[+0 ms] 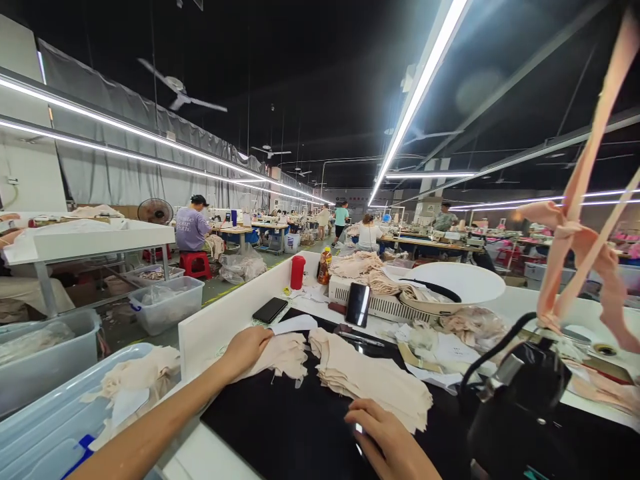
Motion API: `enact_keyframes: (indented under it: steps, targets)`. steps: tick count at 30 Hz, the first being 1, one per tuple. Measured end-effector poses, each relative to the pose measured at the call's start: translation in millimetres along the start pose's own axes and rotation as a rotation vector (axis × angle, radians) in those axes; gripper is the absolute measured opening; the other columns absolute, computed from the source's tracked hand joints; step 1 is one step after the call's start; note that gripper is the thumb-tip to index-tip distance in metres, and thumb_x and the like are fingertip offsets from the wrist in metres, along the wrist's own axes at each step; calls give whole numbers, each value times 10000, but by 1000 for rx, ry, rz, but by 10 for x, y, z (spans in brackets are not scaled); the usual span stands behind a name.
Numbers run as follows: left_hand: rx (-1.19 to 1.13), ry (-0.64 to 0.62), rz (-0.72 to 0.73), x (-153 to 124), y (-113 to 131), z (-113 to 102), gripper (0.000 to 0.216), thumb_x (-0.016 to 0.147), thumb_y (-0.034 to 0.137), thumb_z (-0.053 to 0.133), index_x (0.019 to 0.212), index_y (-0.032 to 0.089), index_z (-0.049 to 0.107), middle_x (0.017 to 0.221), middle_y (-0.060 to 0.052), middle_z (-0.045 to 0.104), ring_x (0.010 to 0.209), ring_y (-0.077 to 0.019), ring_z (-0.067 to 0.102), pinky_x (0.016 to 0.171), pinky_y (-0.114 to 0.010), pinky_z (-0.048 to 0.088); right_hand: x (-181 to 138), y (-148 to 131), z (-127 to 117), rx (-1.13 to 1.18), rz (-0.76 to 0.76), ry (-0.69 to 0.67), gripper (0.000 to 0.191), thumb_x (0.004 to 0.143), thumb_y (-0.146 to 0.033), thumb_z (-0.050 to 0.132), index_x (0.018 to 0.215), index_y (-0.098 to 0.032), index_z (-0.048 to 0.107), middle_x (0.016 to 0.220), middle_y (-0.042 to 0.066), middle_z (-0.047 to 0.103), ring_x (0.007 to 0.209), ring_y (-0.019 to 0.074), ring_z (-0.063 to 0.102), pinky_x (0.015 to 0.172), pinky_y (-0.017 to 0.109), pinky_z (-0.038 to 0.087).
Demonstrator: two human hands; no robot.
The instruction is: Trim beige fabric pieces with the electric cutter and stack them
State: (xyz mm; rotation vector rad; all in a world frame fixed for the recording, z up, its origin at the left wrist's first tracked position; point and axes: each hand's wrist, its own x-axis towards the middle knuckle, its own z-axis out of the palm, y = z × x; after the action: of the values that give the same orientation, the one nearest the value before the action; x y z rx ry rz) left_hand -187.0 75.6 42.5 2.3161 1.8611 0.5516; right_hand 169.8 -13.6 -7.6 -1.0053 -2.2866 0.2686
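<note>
A white table (187, 460) with a straight raised rim carried a smooth, black, faintly glossy board (280, 427). At the right stood a bulky black machine (535, 407), its casing hard and shiny; above it, a soft peach fabric strip (567, 233) hung, twisted and knotted. A shallow oval white dish (460, 277) sat beside a slatted plastic basket (360, 303) heaped with crumpled cloth.

On the board lay the larger stack (370, 373), matte beige fabric in long, flat, overlapping layers with uneven edges. To its left was the smaller pile (285, 353), limp and frilled at one end.

The left hand (247, 350) rested at that pile's left end, fingers bent close together; whether they pinched the cloth could not be told. The right hand (383, 437) was half curled near the larger stack's lower edge, fingers slightly parted around a small bright spot (359, 428), either a held object or a reflection.
</note>
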Motion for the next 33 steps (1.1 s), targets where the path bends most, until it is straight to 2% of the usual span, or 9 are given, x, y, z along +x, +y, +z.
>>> enact_keyframes:
  steps: [4, 11, 16, 23, 33]
  targets:
    - [-36, 33, -39, 237, 46, 21, 387, 1091, 428, 583, 1388, 184, 624, 1337, -117, 676, 1211, -278, 664, 1079, -520, 512, -45, -29, -9, -77, -43, -44, 268, 1029, -177, 476, 1122, -272, 708, 1209, 85, 752, 1064, 222, 768, 923, 304, 602]
    - [-40, 45, -145, 517, 42, 6, 365, 1050, 381, 675, 1344, 170, 629, 1320, -109, 657, 1121, -259, 687, 957, -473, 602, -99, -24, 49, -128, -65, -88, 285, 1001, -97, 465, 1104, -249, 684, 1168, 77, 752, 1045, 216, 768, 914, 308, 603]
    - [8, 55, -166, 424, 21, -10, 359, 1050, 385, 674, 1334, 169, 635, 1320, -109, 656, 1126, -260, 684, 961, -475, 600, -98, -19, 110, -142, -112, -61, 284, 980, -69, 481, 1094, -242, 675, 1134, 75, 758, 1004, 216, 773, 883, 304, 601]
    - [65, -33, -162, 168, -9, 2, 319, 1049, 385, 675, 1276, 162, 660, 1263, -97, 679, 1078, -243, 696, 934, -451, 609, -120, -22, 164, -120, -139, -38, 272, 994, -65, 504, 1102, -253, 668, 1140, 59, 749, 993, 200, 760, 887, 290, 579]
    - [58, 5, -118, 141, -3, -23, 299, 1053, 384, 669, 1260, 168, 671, 1263, -93, 681, 1087, -245, 694, 944, -449, 605, -175, -41, 209, -176, -179, -44, 269, 982, -30, 524, 1078, -248, 650, 1115, 47, 752, 939, 201, 755, 849, 305, 571]
